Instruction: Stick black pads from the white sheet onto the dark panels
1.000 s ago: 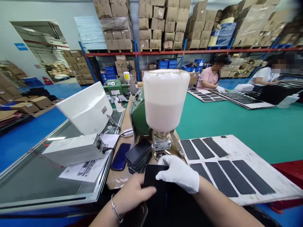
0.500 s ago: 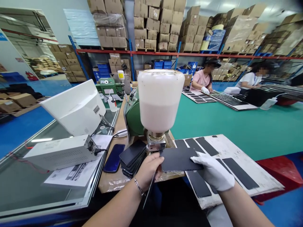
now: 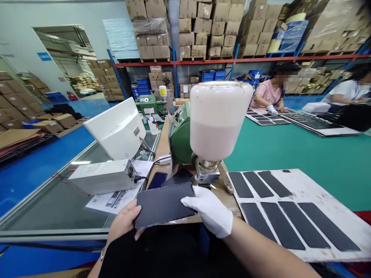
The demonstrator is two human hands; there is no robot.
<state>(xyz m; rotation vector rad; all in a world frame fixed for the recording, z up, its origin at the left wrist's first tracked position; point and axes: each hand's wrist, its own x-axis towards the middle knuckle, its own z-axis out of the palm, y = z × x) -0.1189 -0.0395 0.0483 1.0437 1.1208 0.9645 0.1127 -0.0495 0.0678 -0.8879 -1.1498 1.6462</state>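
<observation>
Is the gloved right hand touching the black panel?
Touching. The head view shows the gloved right hand with its fingers against the right edge of the black panel, with no gap.

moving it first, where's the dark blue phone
In the head view, the phone lies on the wooden bench, left of a black panel and beyond the held panel.

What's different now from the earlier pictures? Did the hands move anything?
The black panel moved left, away from the white board, and now sits in front of the dark pieces. The bare left hand and gloved right hand still hold it. The black strips and milky bottle stayed put.
</observation>
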